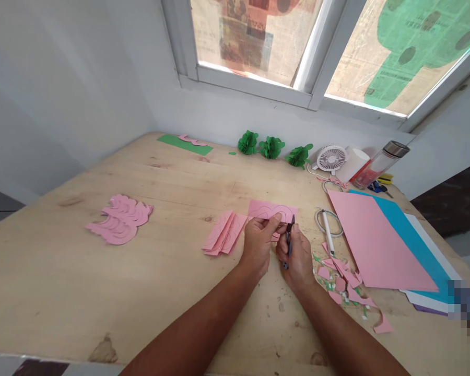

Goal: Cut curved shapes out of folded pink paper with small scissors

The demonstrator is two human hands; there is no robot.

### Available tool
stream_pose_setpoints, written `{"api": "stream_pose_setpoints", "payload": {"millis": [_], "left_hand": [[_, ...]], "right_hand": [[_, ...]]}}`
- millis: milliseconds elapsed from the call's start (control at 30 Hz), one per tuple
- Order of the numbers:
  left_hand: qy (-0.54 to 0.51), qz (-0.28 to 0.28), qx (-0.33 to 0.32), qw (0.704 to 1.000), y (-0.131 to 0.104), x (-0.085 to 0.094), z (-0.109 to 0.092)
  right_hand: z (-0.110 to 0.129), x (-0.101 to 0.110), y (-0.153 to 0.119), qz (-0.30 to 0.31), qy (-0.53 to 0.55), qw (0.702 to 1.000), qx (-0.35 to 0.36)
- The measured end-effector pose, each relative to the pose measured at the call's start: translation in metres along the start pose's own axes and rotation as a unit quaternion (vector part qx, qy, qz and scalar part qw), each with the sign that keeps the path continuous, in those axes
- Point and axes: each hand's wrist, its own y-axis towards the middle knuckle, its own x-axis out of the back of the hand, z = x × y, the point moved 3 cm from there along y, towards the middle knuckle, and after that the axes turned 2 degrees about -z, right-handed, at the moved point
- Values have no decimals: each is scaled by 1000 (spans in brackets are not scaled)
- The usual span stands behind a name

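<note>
My left hand [259,241] pinches the lower edge of a pink paper piece [268,208] that has curved lines drawn on it. Close beside it, my right hand [297,256] is closed around dark scissors [289,243], whose blades point up at the paper's right end. Folded pink paper strips [224,233] with drawn curves lie just left of my left hand. Farther left is a pile of cut pink scalloped shapes [121,219].
Pink and green scraps [342,282] lie right of my right hand, near a white pen [328,233] and large coloured sheets [379,240]. Green paper figures [271,148], a small fan [331,159] and a bottle [379,164] stand along the wall. A green strip [185,144] lies at the back left.
</note>
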Motion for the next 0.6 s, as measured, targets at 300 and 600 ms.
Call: {"api": "stream_pose_setpoints", "payload": {"millis": [300,600], "left_hand": [[3,6,5,1000,-1,0,-2],[16,-5,10,1000,0,0,-3]], "right_hand": [[-2,1,2,-4,-4,1000,-1],[-1,1,1,-4,-19,1000,-7]]}}
